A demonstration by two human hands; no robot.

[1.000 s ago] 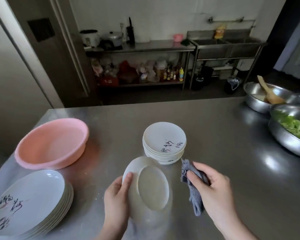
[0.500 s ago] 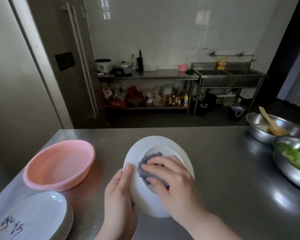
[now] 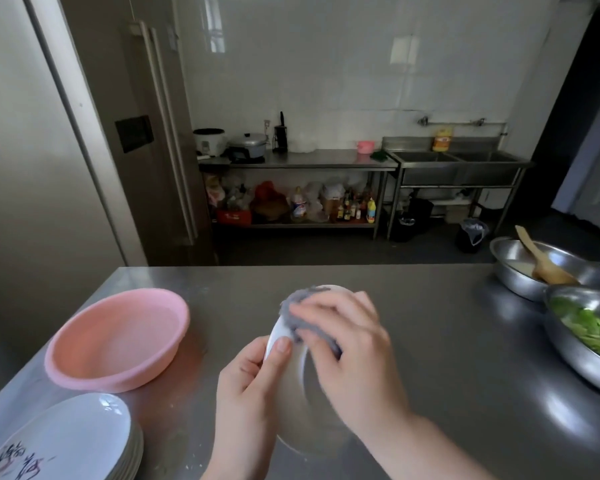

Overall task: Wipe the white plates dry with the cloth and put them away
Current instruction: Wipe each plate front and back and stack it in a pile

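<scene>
Wiping under way: left hand [image 3: 248, 382] grips the plate [image 3: 293, 372], right hand [image 3: 347, 348] presses the cloth [image 3: 293, 308]; next, stack it once dry.

A steel worktable [image 3: 413, 341] fills the foreground; behind it, a white tiled wall [image 3: 326, 64] catches pale reflections of light; along that wall stand a steel shelf table [image 3: 298, 164] crowded with bottles below and a double sink [image 3: 458, 161]; the floor [image 3: 326, 247] lies dark.
</scene>
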